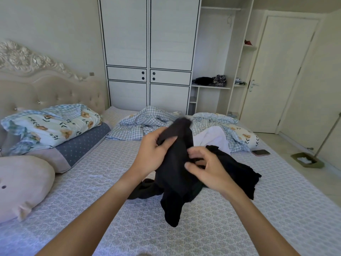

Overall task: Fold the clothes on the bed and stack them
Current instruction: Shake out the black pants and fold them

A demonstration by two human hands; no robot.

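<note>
A black garment (175, 174) hangs above the middle of the bed (92, 182), its lower end drooping toward the sheet. My left hand (154, 154) grips its upper part, thumb over the cloth. My right hand (206, 168) pinches the same garment lower down on the right. More black clothing (238, 169) lies crumpled on the bed behind and to the right of my hands, and another black piece (145, 189) lies flat beneath them. A white garment (214, 138) rests farther back, partly hidden by the black cloth.
A rumpled checked quilt (147, 121) covers the far side of the bed. Pillows (24, 183) and a folded floral quilt (51, 124) sit at the left by the headboard. A phone (261, 152) lies at the right edge. A wardrobe (149, 52) stands behind; a dustpan (308, 159) sits on the floor.
</note>
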